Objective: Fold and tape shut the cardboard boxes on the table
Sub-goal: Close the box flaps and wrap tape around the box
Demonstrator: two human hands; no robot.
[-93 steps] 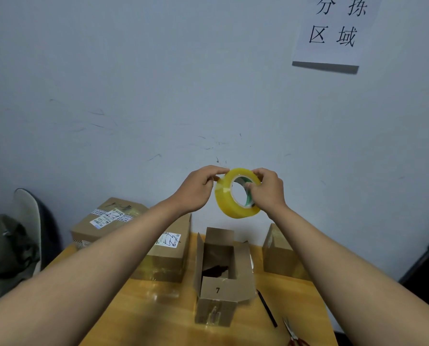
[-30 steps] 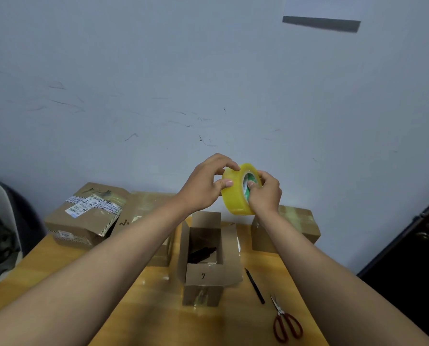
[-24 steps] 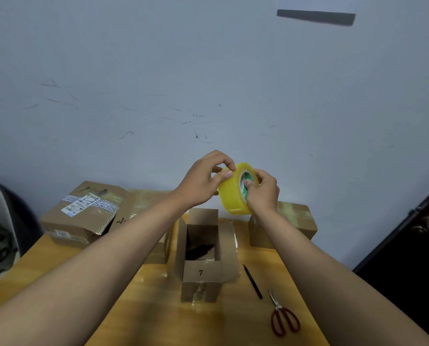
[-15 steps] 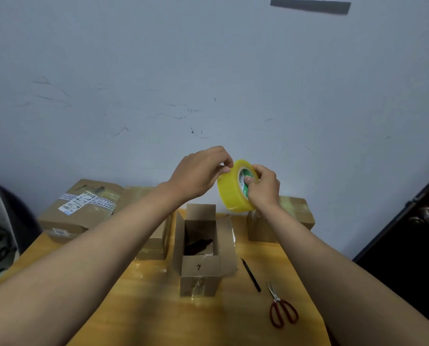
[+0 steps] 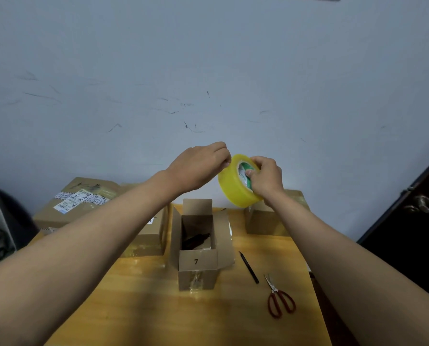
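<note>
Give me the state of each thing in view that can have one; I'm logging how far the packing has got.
Box marked 7: open, flaps up, dark item inside.
Tape roll: held up above the boxes.
Right hand: grips the roll through its core.
Left hand: fingers pinch at the roll's outer edge.
Labelled box: closed, taped.
Right box: closed.
Scissors: lying closed on the table.

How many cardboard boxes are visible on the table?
4: open box at centre, labelled box far left, one beside the open box, one behind the right arm. Others may be hidden.
</note>
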